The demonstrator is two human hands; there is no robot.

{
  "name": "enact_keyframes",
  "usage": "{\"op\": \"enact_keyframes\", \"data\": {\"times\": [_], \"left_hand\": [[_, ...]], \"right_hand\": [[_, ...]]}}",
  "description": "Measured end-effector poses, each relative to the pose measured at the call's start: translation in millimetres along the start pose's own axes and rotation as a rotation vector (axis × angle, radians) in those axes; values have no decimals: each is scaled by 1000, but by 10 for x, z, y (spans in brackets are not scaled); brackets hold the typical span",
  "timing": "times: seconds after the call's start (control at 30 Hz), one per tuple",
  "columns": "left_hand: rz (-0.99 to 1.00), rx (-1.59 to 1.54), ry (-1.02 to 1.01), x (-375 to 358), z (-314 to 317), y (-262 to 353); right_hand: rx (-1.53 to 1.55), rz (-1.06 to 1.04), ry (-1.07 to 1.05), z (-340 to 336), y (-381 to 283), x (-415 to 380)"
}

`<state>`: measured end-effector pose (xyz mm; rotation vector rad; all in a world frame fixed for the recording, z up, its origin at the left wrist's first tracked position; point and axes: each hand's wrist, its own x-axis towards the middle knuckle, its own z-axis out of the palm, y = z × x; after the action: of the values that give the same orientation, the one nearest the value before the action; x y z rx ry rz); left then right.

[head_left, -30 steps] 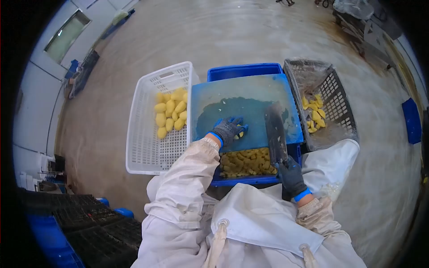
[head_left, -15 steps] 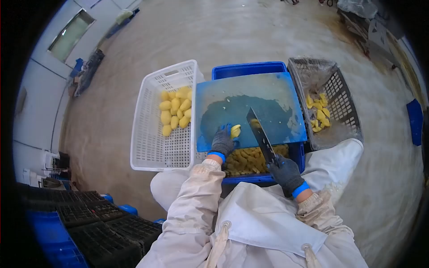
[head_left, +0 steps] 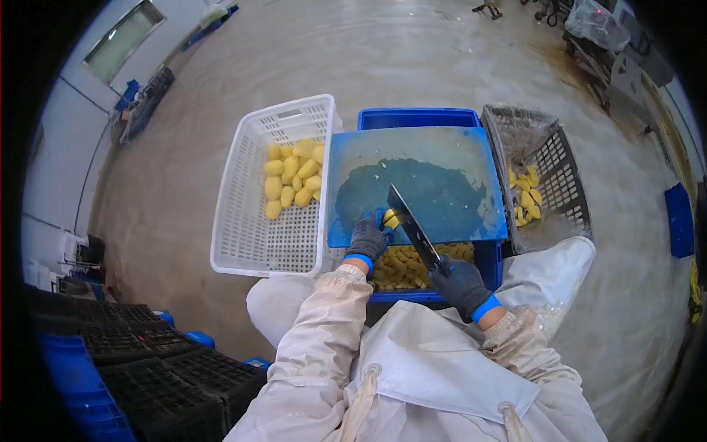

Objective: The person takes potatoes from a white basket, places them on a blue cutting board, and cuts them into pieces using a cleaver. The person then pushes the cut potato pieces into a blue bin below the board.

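My left hand (head_left: 370, 237), in a grey glove with blue fingertips, is closed on a peeled yellow potato piece (head_left: 391, 219) near the front left of the blue cutting board (head_left: 449, 177). In my gloved right hand (head_left: 458, 282) is the handle of a knife with a broad dark blade (head_left: 414, 230). The blade slants up and left over the board, its edge close beside the potato piece; whether it touches cannot be made out. Below the board's front edge, cut potato pieces (head_left: 401, 269) fill part of a blue bin (head_left: 489, 269).
On the left stands a white basket (head_left: 239, 214) holding several peeled potatoes (head_left: 292, 177). At the right, a grey lined crate (head_left: 549, 228) contains yellow potato scraps (head_left: 527, 195). Black crates (head_left: 177, 379) are stacked at lower left. My knees flank the bin.
The knife has swung left, bringing its blade from the middle of the board to the potato piece. My left hand stays nearly in place. The view has shifted slightly.
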<state>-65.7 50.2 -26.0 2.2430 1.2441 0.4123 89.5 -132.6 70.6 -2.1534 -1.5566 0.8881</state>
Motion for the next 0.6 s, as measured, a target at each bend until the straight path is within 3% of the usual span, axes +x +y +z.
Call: {"op": "enact_keyframes", "data": {"times": [0.27, 0.47, 0.6], "left_hand": [[45, 29, -31, 82, -29, -41], [50, 139, -223, 305, -212, 225], [325, 322, -451, 227, 299, 282]], "right_hand": [[-4, 71, -47, 134, 114, 198], [438, 91, 159, -233, 401, -82], [313, -26, 236, -473, 488, -28]]}}
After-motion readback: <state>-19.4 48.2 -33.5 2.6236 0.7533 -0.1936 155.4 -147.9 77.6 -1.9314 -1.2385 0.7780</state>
